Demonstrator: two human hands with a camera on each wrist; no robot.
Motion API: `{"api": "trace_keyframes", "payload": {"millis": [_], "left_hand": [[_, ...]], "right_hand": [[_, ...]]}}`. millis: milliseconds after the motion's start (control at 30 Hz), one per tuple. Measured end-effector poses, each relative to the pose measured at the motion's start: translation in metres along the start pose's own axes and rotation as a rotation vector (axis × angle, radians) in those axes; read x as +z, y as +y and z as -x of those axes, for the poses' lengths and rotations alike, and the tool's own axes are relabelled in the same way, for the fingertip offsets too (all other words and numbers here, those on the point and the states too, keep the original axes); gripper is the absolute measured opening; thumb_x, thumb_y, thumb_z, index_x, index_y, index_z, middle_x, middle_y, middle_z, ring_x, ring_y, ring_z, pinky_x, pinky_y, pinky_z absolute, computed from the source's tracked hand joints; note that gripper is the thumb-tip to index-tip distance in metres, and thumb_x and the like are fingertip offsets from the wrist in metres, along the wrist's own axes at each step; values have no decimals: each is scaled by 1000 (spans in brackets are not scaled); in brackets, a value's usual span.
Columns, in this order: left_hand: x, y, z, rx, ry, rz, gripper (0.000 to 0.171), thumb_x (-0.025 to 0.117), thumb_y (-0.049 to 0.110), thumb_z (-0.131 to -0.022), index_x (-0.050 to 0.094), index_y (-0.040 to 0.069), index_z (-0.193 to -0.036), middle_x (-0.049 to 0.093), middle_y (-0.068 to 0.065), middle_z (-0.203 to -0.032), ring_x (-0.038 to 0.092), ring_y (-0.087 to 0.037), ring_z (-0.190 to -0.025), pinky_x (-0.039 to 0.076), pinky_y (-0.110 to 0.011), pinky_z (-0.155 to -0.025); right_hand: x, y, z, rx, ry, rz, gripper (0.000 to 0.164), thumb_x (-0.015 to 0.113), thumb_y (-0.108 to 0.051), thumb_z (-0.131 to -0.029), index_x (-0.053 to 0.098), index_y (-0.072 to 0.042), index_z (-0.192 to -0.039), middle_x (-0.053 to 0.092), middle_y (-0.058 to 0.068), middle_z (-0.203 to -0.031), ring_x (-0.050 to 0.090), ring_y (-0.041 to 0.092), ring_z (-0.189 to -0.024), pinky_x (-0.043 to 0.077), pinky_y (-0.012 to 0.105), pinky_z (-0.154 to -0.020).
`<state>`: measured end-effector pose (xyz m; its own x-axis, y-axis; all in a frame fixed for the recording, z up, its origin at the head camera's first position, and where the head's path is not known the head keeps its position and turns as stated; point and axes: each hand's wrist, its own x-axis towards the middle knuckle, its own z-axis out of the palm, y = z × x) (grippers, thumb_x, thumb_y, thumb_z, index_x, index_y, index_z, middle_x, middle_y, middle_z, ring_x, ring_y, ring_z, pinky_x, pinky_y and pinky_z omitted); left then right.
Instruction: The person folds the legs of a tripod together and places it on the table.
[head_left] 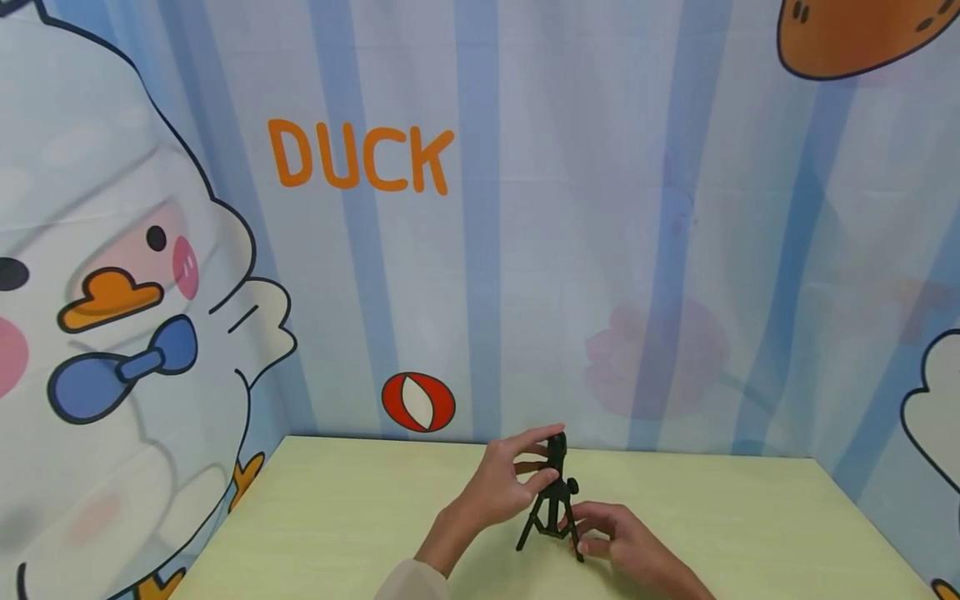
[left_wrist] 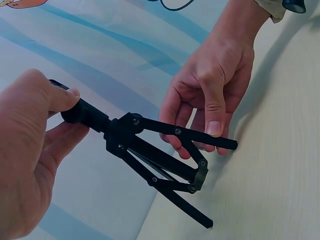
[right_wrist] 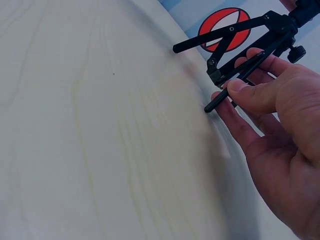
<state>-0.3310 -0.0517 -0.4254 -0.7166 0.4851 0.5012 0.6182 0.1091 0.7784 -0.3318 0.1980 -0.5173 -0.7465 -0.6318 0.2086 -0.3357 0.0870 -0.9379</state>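
A small black tripod (head_left: 553,504) stands upright with its legs spread, near the middle of the table. My left hand (head_left: 506,483) grips its top section between thumb and fingers; the left wrist view shows the thumb across the head (left_wrist: 75,107). Low on the other side, my right hand (head_left: 618,537) pinches one leg between thumb and fingers. The right wrist view shows that leg (right_wrist: 220,100) under the right thumb, with a knob (right_wrist: 296,53) above the fingers. Whether the feet touch the tabletop, I cannot tell.
A pale yellow wood-grain table (head_left: 360,500) lies beneath both hands. Behind it hangs a blue striped curtain (head_left: 540,250) with a printed duck (head_left: 97,467) on the left and a red ball print (head_left: 442,402) just above the table's back edge.
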Motion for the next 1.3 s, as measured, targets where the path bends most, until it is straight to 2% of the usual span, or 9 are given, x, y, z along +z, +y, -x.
{"api": "trace_keyframes", "payload": {"millis": [333, 833, 1300], "left_hand": [[1, -1, -1, 9, -2, -4, 60, 69, -4, -97, 57, 22, -150, 60, -1, -145, 66, -22, -118, 56, -28, -96], [5, -1, 0, 19, 6, 6, 59, 69, -5, -96, 58, 20, -149, 62, -1, -143, 67, -22, -118, 56, -26, -96], [6, 2, -1, 14, -4, 6, 59, 69, -4, -97, 57, 20, -150, 60, -8, -145, 66, -22, -119, 56, -27, -96]], "right_hand": [[3, 3, -1, -69, 18, 50, 33, 66, 5, -95, 65, 9, -127, 69, 26, -118, 70, 30, -105, 57, 26, -89], [4, 1, -1, -48, 42, 61, 29, 67, 1, -97, 68, 3, -126, 69, 24, -119, 68, 21, -108, 56, 29, -91], [4, 1, -2, -30, 60, 22, 25, 67, 5, -95, 69, 7, -120, 69, 23, -116, 68, 18, -101, 59, 29, -88]]}}
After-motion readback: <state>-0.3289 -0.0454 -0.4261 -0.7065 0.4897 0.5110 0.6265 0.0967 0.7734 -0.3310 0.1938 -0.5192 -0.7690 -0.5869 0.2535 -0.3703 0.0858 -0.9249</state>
